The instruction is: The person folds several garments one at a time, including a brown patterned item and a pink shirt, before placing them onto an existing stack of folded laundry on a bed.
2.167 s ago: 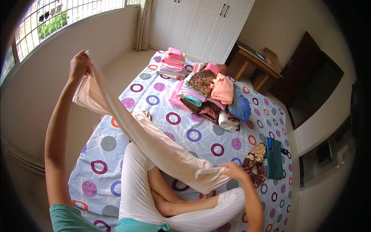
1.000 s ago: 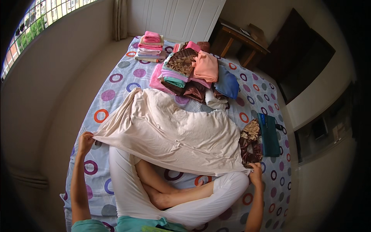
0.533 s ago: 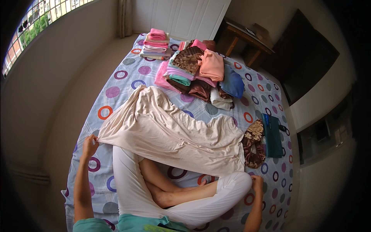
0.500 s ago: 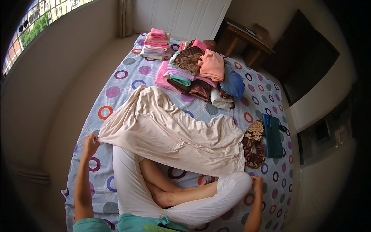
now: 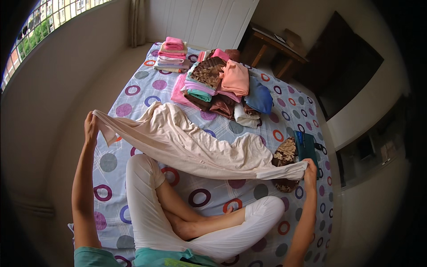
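A cream-coloured cloth [image 5: 191, 144] stretches between my two hands across the bed, above my crossed legs. My left hand [image 5: 91, 127] pinches its left corner, raised well off the sheet. At the other end, my right hand [image 5: 310, 169] grips the right corner, beside a dark teal folder [image 5: 307, 144]. The cloth's near edge hangs taut, while its far part lies rumpled on the patterned bed sheet [image 5: 126, 222]. Partly covered by the right end of the cloth is a brown floral fabric piece [image 5: 284, 151].
A neat stack of folded pink and white cloths [image 5: 171, 55] stands at the far left of the bed. Right of it is a larger heap of folded fabrics, with a peach cloth [image 5: 235, 78] and a blue one [image 5: 259, 95]. A wooden table [image 5: 275, 44] stands beyond the bed.
Both hands have risen and moved farther from me, lifting the cloth's near edge off my knees. My right hand, earlier down beside my knee, now holds the right corner up.
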The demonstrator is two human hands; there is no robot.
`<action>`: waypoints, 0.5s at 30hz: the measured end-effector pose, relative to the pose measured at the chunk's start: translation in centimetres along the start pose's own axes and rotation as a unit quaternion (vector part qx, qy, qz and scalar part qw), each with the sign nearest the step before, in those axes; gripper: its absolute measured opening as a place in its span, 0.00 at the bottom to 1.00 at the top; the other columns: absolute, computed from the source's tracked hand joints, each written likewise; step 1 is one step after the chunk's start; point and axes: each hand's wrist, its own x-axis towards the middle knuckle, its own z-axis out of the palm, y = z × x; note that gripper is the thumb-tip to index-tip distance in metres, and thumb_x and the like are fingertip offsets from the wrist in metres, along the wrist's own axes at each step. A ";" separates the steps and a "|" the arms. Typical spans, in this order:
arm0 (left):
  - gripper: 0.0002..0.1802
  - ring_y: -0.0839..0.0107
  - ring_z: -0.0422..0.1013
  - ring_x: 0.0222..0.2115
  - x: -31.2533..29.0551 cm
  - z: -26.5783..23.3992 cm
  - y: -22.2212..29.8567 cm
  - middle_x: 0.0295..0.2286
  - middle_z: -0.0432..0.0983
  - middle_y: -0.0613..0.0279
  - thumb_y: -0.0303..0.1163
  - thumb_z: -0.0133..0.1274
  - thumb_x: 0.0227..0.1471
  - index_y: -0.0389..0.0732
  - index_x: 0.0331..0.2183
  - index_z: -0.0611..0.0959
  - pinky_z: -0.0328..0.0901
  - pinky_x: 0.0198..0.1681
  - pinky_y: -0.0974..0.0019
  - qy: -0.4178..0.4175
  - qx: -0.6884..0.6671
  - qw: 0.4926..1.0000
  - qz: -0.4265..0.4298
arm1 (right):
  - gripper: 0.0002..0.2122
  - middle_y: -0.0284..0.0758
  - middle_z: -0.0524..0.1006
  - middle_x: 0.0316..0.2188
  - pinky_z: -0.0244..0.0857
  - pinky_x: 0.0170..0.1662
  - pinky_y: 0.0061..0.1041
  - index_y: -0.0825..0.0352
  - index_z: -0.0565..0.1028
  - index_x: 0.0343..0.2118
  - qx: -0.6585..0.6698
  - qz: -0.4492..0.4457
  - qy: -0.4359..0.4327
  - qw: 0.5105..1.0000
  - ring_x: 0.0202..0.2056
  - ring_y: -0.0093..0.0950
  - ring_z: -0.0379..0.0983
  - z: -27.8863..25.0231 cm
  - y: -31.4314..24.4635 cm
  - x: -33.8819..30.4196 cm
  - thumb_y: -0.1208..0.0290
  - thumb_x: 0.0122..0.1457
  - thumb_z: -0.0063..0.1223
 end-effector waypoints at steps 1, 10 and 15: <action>0.12 0.82 0.60 0.23 1.1 -0.1 0.7 0.22 0.65 0.68 0.35 0.37 0.51 0.38 0.28 0.71 0.57 0.27 0.77 0.023 -0.042 0.999 0.010 | 0.06 0.27 0.64 0.20 0.53 0.28 0.14 0.68 0.65 0.25 0.006 -0.035 0.010 0.999 0.24 0.15 0.58 -0.1 -2.2 0.1 0.76 0.54 0.32; 0.12 0.82 0.64 0.28 11.1 -17.7 0.9 0.27 0.67 0.69 0.34 0.36 0.52 0.39 0.35 0.71 0.60 0.31 0.79 0.184 -0.080 0.969 0.145 | 0.04 0.26 0.68 0.20 0.55 0.27 0.12 0.70 0.68 0.21 -0.013 -0.021 -0.112 0.993 0.24 0.14 0.62 -3.8 -14.4 -6.6 0.80 0.45 0.38; 0.13 0.79 0.65 0.28 15.6 -27.0 2.6 0.29 0.69 0.68 0.35 0.36 0.52 0.40 0.36 0.72 0.61 0.33 0.76 0.178 0.006 0.966 0.188 | 0.08 0.30 0.68 0.15 0.55 0.24 0.14 0.68 0.67 0.15 -0.065 0.009 0.029 0.997 0.21 0.19 0.64 -4.5 -15.3 -10.1 0.70 0.45 0.41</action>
